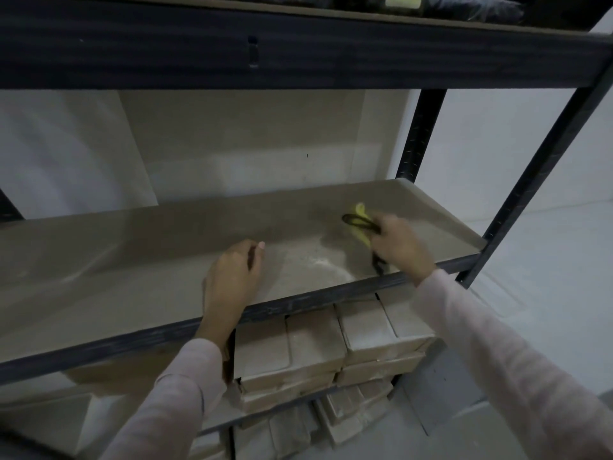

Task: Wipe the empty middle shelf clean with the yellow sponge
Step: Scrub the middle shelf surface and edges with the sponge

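Note:
The middle shelf is a bare beige board in a dark metal frame. My right hand is closed around the yellow sponge, which has a dark loop or band across it, and presses it on the right part of the board. A pale dusty smear lies on the board just left of that hand. My left hand rests on the board near its front edge, fingers loosely curled, holding nothing.
A dark beam of the upper shelf runs overhead. Black uprights stand at the right. Stacked cardboard boxes fill the lower shelf below my hands. The white wall and floor lie to the right.

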